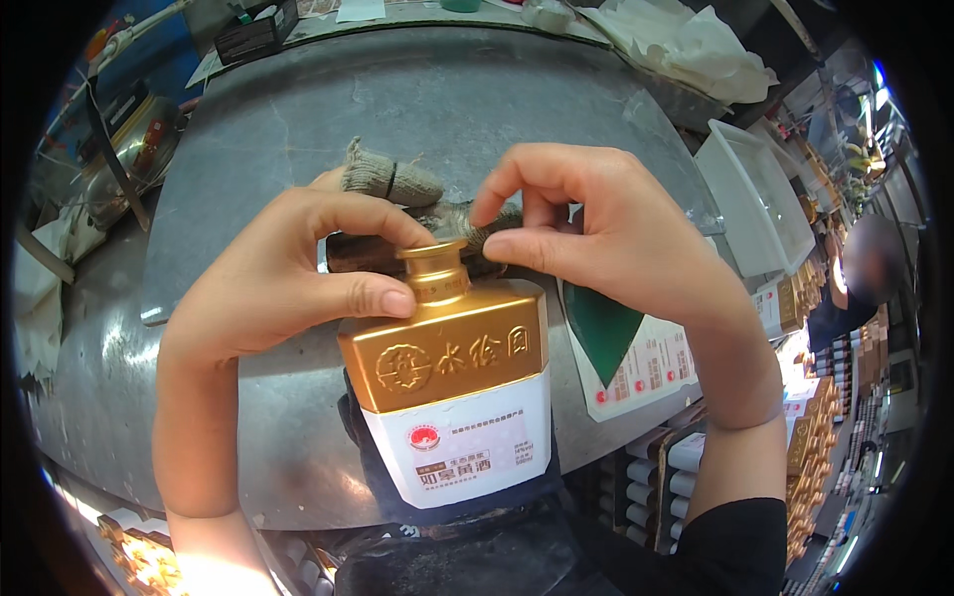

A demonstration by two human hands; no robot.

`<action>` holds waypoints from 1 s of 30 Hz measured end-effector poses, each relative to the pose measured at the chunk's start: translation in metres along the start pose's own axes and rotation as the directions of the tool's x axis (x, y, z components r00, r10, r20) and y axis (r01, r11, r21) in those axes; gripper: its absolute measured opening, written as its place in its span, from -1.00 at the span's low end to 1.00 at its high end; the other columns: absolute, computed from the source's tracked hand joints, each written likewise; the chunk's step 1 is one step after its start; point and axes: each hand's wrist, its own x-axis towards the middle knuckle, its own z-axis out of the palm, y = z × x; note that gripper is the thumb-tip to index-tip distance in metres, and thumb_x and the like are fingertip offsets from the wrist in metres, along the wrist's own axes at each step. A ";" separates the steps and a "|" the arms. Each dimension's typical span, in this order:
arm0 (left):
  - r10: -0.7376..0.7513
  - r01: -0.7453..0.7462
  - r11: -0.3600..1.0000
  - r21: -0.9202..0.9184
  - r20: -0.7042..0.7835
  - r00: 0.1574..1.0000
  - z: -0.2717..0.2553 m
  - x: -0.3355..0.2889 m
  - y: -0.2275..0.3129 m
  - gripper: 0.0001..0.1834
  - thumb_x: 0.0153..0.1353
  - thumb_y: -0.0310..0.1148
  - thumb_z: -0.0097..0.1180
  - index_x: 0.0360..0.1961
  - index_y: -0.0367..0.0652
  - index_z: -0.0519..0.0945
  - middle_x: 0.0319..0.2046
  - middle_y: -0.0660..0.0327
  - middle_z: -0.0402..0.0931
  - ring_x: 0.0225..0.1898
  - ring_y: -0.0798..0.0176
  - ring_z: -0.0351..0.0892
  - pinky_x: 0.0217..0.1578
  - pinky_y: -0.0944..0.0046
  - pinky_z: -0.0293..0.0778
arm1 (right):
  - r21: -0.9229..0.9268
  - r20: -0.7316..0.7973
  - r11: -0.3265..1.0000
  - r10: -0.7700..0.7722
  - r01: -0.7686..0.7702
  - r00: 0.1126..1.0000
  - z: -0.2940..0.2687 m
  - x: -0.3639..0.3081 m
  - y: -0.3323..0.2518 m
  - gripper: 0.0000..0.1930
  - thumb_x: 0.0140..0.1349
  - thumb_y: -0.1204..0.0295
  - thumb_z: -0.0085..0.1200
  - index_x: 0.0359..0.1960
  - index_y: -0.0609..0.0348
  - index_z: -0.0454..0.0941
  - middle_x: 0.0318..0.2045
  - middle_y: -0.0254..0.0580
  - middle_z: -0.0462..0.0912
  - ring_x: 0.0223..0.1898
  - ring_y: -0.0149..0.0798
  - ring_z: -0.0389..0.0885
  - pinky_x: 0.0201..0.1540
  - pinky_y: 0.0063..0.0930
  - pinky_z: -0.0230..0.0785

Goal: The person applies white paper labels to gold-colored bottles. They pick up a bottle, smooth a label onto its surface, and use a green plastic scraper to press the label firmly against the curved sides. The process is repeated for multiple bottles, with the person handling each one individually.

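Note:
My left hand [298,260] is closed at the neck of a flat-sided bottle [442,343], thumb in front and forefinger by the rim. The bottle is gold above and white below with a printed label, and tilts toward me. A grey knitted cover with a black band [393,181] appears to sit over another finger of that hand. My right hand [586,214] hovers beside the neck, thumb and forefinger slightly apart. From its curled lower fingers hangs a green pointed scraper [603,333]; the grip itself is hidden. Behind the neck lies a dark bar [363,254], partly wrapped in grey knit.
A grey metal table [298,109] spreads ahead. A sheet of printed labels [646,372] lies under the scraper. To the right are a white plastic bin [757,199], rows of gold and white bottles [810,447], and another person [870,263]. Crumpled white paper [686,50] lies far right.

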 end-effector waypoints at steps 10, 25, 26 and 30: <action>-0.032 0.032 0.999 -0.043 -0.008 0.999 0.004 0.002 -0.006 -0.67 -0.03 -0.26 0.41 -0.25 -0.19 0.70 -0.34 0.25 0.56 -0.24 0.30 0.38 -0.14 0.32 0.29 | -0.002 0.152 1.000 -0.013 0.014 0.988 0.001 0.013 -0.007 -0.78 0.03 0.39 0.28 -0.31 0.22 0.60 -0.62 -0.13 0.58 -0.57 -0.23 0.55 -0.47 -0.36 0.31; 0.233 -0.077 0.906 0.416 -0.339 0.911 0.033 -0.051 0.009 -0.73 0.19 -0.26 0.16 -0.15 -0.15 0.69 -0.32 0.23 0.68 -0.37 0.20 0.44 -0.29 0.32 0.32 | 0.331 -0.068 0.936 0.154 -0.123 0.986 -0.011 -0.038 0.023 -0.84 0.29 0.41 0.08 -0.30 0.30 0.55 -0.66 -0.43 0.49 -0.58 -0.62 0.43 -0.49 -0.69 0.21; 0.219 -0.053 0.904 0.425 -0.353 0.909 0.035 -0.052 0.008 -0.72 0.20 -0.25 0.15 -0.14 -0.15 0.69 -0.31 0.23 0.67 -0.36 0.19 0.44 -0.29 0.31 0.31 | 0.355 -0.078 0.928 0.149 -0.112 0.986 -0.010 -0.040 0.024 -0.83 0.29 0.41 0.08 -0.30 0.30 0.55 -0.67 -0.42 0.49 -0.59 -0.62 0.42 -0.49 -0.69 0.21; 0.345 -0.149 0.716 0.682 -0.160 0.925 0.036 -0.040 0.040 -0.53 0.33 0.00 -0.08 -0.09 -0.17 0.65 -0.28 0.19 0.64 -0.13 0.08 0.46 0.01 0.11 0.22 | 0.349 -0.100 0.934 0.120 -0.078 0.988 -0.005 -0.034 0.024 -0.85 0.28 0.42 0.08 -0.30 0.29 0.56 -0.66 -0.42 0.50 -0.58 -0.60 0.43 -0.50 -0.69 0.21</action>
